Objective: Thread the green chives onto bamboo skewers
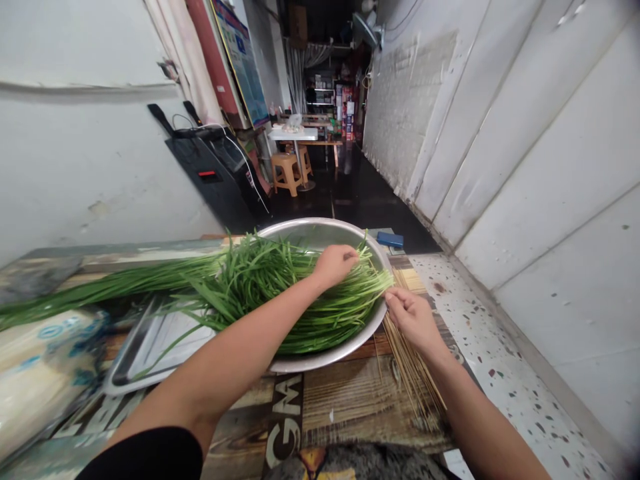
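Observation:
A wide steel basin (320, 363) on the table holds a heap of long, flat green leaves with pale stem ends, which look like garlic chives (280, 273). My left hand (336, 265) reaches over the heap, its fingers curled and pinched at the pale stems near the far right rim. At the right rim is my right hand (413, 317), thumb and forefinger pressed together beside the stem ends. What lies between those fingertips is too small to make out. Thin bamboo skewers (413, 373) lie loosely on the table under and beside my right hand.
Left of the basin sit a metal tray (117, 377) and a plastic bag with pale contents (45, 367); more long chives trail across above them. A blue box (390, 239) lies behind the basin on the patterned wooden table (350, 400). A white wall (550, 220) runs along the right.

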`<state>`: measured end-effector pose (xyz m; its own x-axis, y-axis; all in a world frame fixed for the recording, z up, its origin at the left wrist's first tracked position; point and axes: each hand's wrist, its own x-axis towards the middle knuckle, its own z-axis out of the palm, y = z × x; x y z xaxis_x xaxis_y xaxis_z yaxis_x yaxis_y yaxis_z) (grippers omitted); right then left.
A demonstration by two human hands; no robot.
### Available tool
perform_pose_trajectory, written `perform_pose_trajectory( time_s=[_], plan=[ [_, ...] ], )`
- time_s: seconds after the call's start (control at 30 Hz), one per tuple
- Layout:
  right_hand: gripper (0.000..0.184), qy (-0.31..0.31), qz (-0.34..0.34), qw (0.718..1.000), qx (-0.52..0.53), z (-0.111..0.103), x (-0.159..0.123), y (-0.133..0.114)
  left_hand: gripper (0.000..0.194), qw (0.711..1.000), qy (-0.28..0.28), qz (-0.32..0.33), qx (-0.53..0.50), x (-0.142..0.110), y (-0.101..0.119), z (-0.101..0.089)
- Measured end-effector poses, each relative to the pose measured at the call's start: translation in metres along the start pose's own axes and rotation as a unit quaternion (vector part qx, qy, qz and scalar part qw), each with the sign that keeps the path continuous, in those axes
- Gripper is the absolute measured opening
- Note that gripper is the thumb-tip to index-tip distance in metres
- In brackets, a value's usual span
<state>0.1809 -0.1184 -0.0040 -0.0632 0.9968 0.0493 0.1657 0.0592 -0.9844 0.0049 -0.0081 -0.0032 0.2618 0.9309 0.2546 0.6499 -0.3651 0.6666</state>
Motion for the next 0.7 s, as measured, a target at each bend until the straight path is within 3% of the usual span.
perform_pose_trajectory(
  time_s=[0.1,0.2,0.7],
  plan=[
    [0.031,0.000,-0.009,1.000,-0.007,-0.001,0.001,0.002,0.021,0.993,-0.020,-0.029,-0.116,-0.002,0.005,0.002],
    [0.031,-0.002,-0.012,1.000,-0.014,-0.001,0.001,0.004,0.023,0.985,-0.026,-0.037,-0.168,-0.006,0.010,0.004],
    [0.031,0.002,0.001,1.000,-0.001,-0.001,0.000,0.003,0.022,0.980,0.004,-0.051,-0.190,-0.009,0.016,0.002]
  ],
)
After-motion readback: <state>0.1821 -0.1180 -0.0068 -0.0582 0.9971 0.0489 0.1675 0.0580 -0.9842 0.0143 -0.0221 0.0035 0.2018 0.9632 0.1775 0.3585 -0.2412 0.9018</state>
